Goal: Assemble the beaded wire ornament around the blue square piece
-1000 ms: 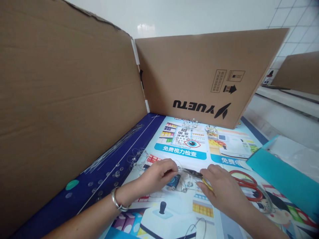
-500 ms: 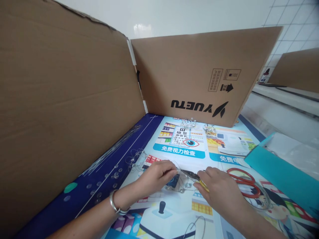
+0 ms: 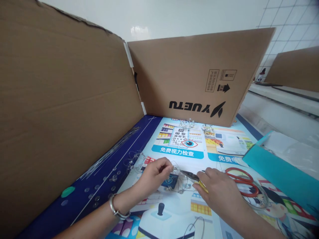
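My left hand (image 3: 158,171) is closed in a pinch on a thin wire strung with clear beads (image 3: 181,190); the strand hangs below the fingers onto the printed sheet. In my right hand (image 3: 215,184) is a pair of pliers (image 3: 191,176) with yellow handles and dark jaws. The jaw tips point left and sit close to the wire, a short way from my left fingertips. Whether the jaws touch the wire I cannot tell. A tangle of beaded wire (image 3: 134,162) lies left of my left hand.
Red-handled scissors (image 3: 243,181) and a coil of wire (image 3: 263,202) lie right of my right hand, near a teal box (image 3: 281,176). Loose clear beads (image 3: 97,187) and straight wires (image 3: 107,154) lie at left. Cardboard panels (image 3: 189,73) stand behind and at left. Beaded clusters (image 3: 208,129) sit at the back.
My left hand has shifted slightly left, so its fingertips are farther from the plier tips. The right hand keeps its hold on the pliers. The whole view has moved a little.
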The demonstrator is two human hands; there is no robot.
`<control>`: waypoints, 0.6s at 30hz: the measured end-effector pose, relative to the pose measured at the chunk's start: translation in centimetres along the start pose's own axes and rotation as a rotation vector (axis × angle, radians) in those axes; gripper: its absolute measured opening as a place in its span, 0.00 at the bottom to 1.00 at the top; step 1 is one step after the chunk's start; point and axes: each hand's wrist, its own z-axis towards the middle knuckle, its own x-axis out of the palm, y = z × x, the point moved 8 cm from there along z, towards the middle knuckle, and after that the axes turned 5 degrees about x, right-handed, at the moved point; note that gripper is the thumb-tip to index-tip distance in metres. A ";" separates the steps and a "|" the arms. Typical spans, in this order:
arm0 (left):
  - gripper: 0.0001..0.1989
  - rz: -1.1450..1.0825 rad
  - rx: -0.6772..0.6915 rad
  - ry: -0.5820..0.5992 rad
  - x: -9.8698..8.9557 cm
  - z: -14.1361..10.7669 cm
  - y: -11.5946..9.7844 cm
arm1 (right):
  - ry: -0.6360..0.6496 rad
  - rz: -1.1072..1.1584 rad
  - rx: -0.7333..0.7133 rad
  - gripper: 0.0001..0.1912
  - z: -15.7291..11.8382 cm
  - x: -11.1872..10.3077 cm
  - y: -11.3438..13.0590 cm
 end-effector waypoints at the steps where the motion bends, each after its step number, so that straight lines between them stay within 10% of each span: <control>1: 0.09 -0.035 -0.012 0.010 0.0 0.1 0.1 | 0.003 0.001 0.004 0.09 0.0 0.1 -0.1; 18: 0.10 -0.258 0.004 -0.009 -0.9 1.1 1.4 | -0.061 -0.051 -0.001 0.12 -0.1 -0.4 -1.8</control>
